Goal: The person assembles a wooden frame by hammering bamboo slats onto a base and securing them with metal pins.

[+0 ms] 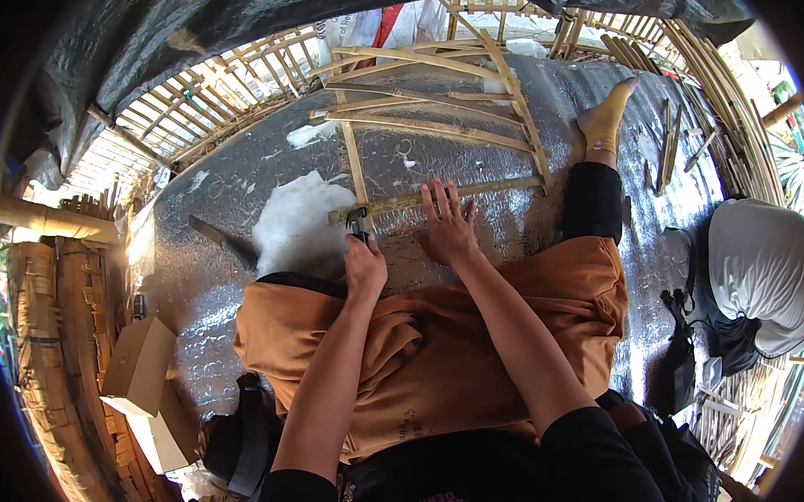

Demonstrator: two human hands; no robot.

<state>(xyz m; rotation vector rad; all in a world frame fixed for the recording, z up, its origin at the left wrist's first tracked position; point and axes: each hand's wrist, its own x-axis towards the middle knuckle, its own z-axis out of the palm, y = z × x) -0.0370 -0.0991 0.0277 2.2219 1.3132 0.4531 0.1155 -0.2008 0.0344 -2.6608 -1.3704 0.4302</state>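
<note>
A ladder-like frame of split bamboo strips (432,124) lies on the grey sheet before me, two side rails with several crosspieces, some slanting. My left hand (366,266) is closed round the handle of a hammer (357,221). Its dark head sits at the near left corner, where the left rail (353,159) meets the nearest crosspiece (498,187). My right hand (449,226) lies flat with fingers spread, its fingertips over that crosspiece, right of the hammer. Whether a nail is under the hammer head cannot be made out.
White fluffy material (298,221) lies left of the frame, beside a dark flat blade-like piece (222,241). My outstretched foot (604,121) is at the right. An open cardboard box (148,388) stands at the lower left. Loose bamboo strips (669,145) and a grey-white bag (757,267) lie farther right.
</note>
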